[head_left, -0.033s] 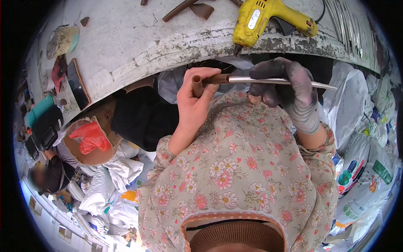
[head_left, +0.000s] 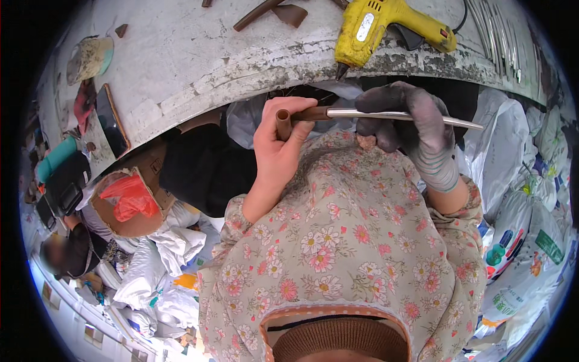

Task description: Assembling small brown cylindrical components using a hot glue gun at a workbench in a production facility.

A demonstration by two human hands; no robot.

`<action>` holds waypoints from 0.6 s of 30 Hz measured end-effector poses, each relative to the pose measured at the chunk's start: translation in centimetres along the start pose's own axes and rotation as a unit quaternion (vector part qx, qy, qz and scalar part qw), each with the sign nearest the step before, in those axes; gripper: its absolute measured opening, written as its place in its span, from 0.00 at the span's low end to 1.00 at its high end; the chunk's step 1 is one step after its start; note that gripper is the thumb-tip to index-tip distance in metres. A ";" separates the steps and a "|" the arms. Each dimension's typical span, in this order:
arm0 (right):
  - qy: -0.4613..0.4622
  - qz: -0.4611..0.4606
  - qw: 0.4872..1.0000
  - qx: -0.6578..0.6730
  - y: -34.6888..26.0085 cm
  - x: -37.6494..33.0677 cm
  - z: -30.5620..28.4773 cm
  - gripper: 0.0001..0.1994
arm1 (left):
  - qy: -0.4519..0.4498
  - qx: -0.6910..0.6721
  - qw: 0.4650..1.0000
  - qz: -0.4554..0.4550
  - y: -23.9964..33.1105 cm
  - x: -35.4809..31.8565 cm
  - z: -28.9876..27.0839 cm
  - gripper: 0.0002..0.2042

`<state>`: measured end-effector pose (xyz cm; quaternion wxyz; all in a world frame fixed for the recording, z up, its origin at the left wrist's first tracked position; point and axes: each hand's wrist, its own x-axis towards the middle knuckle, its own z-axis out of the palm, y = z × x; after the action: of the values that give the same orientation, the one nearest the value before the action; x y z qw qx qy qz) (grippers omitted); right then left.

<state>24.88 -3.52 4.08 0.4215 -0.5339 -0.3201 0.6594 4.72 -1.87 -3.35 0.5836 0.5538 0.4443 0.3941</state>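
Note:
My bare left hand (head_left: 274,139) is closed around a brown handle piece (head_left: 283,125), whose hollow round end points up between thumb and fingers. From it a brown sleeve (head_left: 312,113) runs sideways to the right and meets a thin silvery metal rod (head_left: 347,113). My right hand (head_left: 422,120), in a dark grey-stained glove, grips the rod with bent fingers. The rod's tapered far end sticks out to the right past the glove. Both hands are in front of my flowered smock, just below the table edge. The glove hides part of the rod.
On the pale, worn table (head_left: 175,66) lie a yellow glue gun (head_left: 368,36), its nozzle toward me, several metal rods (head_left: 497,42), brown scraps (head_left: 289,15) and a phone (head_left: 113,117). A cardboard box (head_left: 126,220) with a red bag stands left; plastic bags (head_left: 494,139) crowd the right.
My gloved right hand and the rod have shifted very slightly to the left. My left hand looks almost unmoved.

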 end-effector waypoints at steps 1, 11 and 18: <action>-0.011 0.024 1.000 -0.007 -0.1 0.1 0.0 0.34 | 0.012 0.033 0.999 0.027 0.0 0.0 0.0 0.10; 0.126 -0.137 0.980 -0.076 -0.7 -0.9 -2.9 0.12 | 0.057 0.197 0.968 0.144 1.2 0.3 -1.0 0.15; 0.032 -0.068 0.991 -0.113 3.4 -0.1 1.4 0.10 | -0.040 0.198 0.977 0.073 2.5 -1.6 1.1 0.16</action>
<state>22.83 -5.00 1.48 0.4126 -0.5755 -0.4147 0.5714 5.41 -3.49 -0.73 0.4488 0.7047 0.4487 0.3173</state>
